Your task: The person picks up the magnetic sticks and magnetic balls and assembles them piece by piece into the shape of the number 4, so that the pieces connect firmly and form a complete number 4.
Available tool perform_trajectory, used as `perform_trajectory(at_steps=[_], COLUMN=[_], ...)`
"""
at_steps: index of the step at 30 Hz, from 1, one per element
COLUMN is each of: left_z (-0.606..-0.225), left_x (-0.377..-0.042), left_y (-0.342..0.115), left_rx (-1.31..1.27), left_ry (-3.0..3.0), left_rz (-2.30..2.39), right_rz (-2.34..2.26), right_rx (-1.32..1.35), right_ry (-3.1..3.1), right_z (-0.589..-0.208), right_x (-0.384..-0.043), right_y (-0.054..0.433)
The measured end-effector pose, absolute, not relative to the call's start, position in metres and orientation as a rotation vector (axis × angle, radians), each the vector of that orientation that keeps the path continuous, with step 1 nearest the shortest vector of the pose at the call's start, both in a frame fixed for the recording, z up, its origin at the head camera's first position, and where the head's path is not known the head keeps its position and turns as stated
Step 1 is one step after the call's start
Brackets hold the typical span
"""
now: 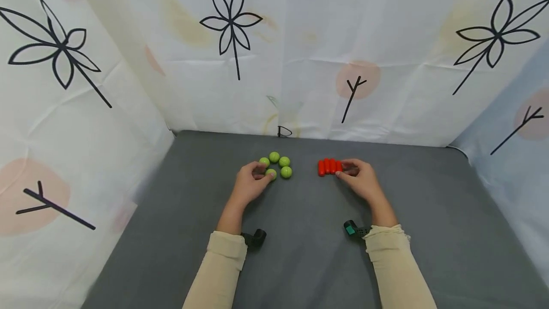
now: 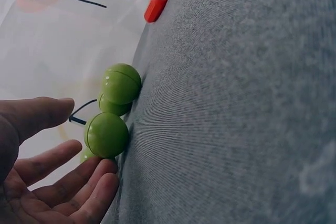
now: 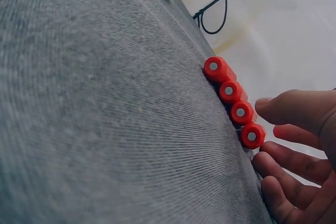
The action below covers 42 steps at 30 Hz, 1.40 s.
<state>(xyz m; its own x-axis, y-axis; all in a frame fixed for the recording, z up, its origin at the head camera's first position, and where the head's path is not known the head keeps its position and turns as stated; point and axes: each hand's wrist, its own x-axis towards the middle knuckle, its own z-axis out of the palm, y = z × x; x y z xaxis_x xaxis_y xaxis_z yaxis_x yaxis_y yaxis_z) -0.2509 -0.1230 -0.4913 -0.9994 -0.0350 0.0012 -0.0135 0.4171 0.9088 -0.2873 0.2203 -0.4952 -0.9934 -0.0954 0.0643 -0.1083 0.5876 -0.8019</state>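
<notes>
Several green balls (image 1: 286, 172), each with a seam line round it, form a small ring on the grey table. My left hand (image 1: 250, 185) is at the ring's left side, its fingers loosely bent and spread. In the left wrist view its fingertips are right at the nearest green ball (image 2: 106, 135), with the thumb raised apart from it. Several red sticks (image 1: 327, 166) with pale round dots on their ends (image 3: 252, 136) lie side by side in a row. Beside the row's right end is my right hand (image 1: 362, 180), fingers relaxed and thumb apart, around the last stick.
The grey cloth-covered table (image 1: 300, 252) stretches in front of both arms. White patterned curtains (image 1: 309, 37) hang behind it and at both sides. A black wrist camera (image 1: 256, 238) sits on the left wrist, and another (image 1: 353, 229) on the right.
</notes>
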Motion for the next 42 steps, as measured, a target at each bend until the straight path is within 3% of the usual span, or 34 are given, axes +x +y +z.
perform_trajectory(at_steps=[42], left_z=[-0.4932], left_x=[-0.2539], left_y=[-0.1162], left_rx=[0.047], left_ry=[-2.664], left_rz=[-1.632], right_rz=[1.224], right_rx=[0.153], right_ry=[-2.782], right_z=[-0.5002], right_x=[-0.2909], right_y=[0.2142])
